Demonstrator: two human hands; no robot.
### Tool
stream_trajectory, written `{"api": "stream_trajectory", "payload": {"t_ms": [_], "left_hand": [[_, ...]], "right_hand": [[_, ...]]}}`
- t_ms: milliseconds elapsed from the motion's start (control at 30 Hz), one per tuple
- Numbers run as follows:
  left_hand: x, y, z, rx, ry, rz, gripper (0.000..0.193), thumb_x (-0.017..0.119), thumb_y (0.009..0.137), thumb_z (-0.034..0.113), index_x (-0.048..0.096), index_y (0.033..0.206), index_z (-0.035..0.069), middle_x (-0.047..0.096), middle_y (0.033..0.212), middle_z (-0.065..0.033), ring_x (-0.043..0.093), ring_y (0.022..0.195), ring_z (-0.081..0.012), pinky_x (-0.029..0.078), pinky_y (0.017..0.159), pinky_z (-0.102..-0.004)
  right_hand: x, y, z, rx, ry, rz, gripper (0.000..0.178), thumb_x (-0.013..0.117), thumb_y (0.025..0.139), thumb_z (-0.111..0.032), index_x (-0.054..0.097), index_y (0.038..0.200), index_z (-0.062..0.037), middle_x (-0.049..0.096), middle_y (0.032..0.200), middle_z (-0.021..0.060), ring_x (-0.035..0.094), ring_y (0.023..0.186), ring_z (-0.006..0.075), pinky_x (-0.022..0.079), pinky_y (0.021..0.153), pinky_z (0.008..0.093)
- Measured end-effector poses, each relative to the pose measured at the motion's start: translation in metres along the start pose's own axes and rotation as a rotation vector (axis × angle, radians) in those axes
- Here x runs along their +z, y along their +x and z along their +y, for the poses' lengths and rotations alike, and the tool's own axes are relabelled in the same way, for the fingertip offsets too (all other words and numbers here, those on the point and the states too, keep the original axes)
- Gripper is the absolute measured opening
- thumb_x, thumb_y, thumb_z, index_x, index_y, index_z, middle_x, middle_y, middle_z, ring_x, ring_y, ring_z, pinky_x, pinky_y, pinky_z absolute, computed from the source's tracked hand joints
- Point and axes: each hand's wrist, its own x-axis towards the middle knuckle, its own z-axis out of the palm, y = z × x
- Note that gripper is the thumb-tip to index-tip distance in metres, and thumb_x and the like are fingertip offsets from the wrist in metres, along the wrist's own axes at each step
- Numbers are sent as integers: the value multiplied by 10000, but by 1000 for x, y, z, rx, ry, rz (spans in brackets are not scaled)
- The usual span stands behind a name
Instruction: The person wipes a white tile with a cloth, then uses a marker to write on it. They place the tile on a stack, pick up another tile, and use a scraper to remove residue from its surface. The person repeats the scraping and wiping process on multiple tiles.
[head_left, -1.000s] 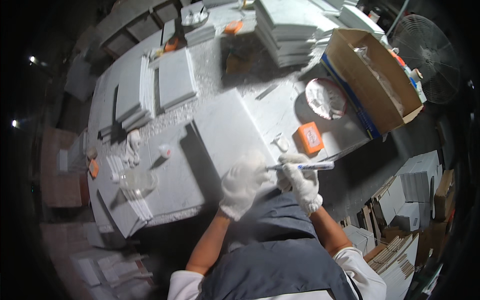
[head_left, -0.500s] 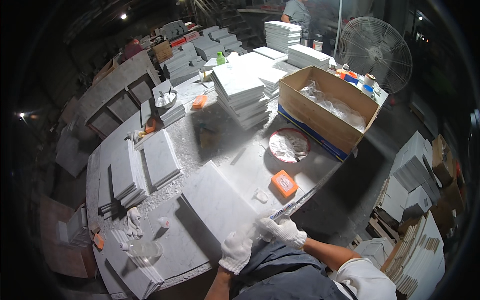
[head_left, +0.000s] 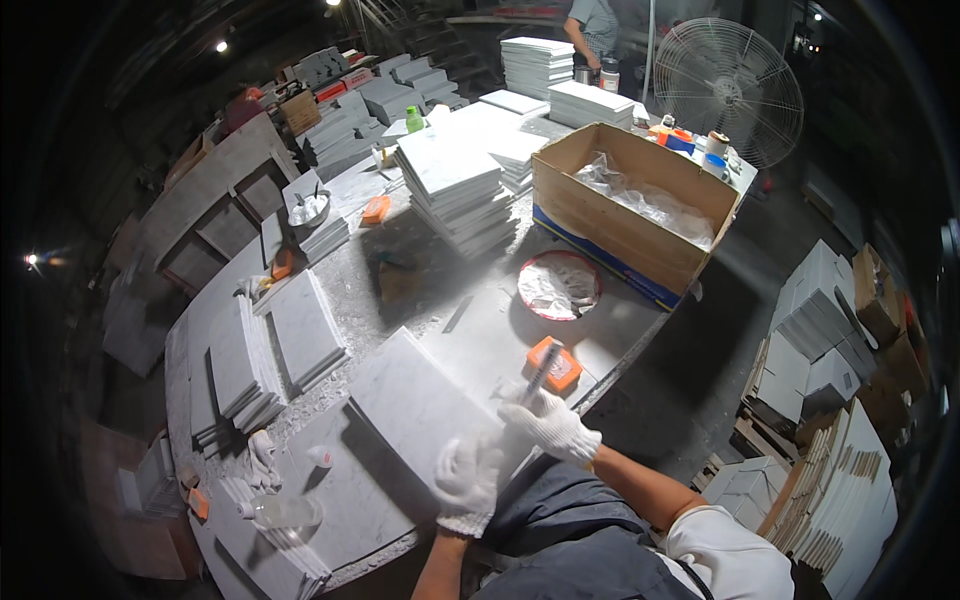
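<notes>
My right hand [head_left: 552, 424], in a white knit glove, is closed round a marker pen [head_left: 545, 368]. The pen is blurred and points up and away, its far end in front of an orange box [head_left: 565, 372]. My left hand [head_left: 468, 482], gloved the same way, is over the near edge of a grey-white marble slab [head_left: 425, 400]. Its fingers are smeared by motion, and I cannot see anything held in them. Past the orange box stands a red-rimmed bowl [head_left: 560, 287] holding crumpled white material.
An open cardboard box [head_left: 610, 220] with clear plastic stands at the table's right edge. Marble slabs are stacked mid-table [head_left: 450, 165] and at left [head_left: 240, 360]. A clear bottle [head_left: 285, 511] lies near left. A large fan [head_left: 728, 92] and a person [head_left: 594, 30] are at the back.
My right hand has tilted the marker pen upward from lying low along the table edge. My left hand has come away from the right one, and the whole view has shifted slightly.
</notes>
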Motion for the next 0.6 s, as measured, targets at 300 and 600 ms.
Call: {"api": "stream_trajectory", "payload": {"t_ms": [300, 600], "left_hand": [[6, 8, -34, 87, 709, -351, 827, 519, 908, 673, 462, 1496, 94, 407, 1584, -125, 284, 1500, -325, 90, 1265, -503], [-12, 13, 70, 518, -439, -545, 281, 704, 837, 199, 667, 1038, 6, 656, 953, -166, 643, 894, -368, 519, 853, -466]], "right_hand": [[4, 113, 7, -112, -986, 137, 343, 606, 923, -302, 631, 1132, -31, 727, 970, 196, 718, 899, 392, 557, 759, 472], [8, 123, 30, -233, -1247, 220, 265, 585, 849, -219, 736, 951, -27, 700, 914, 226, 701, 845, 393, 572, 748, 508]]}}
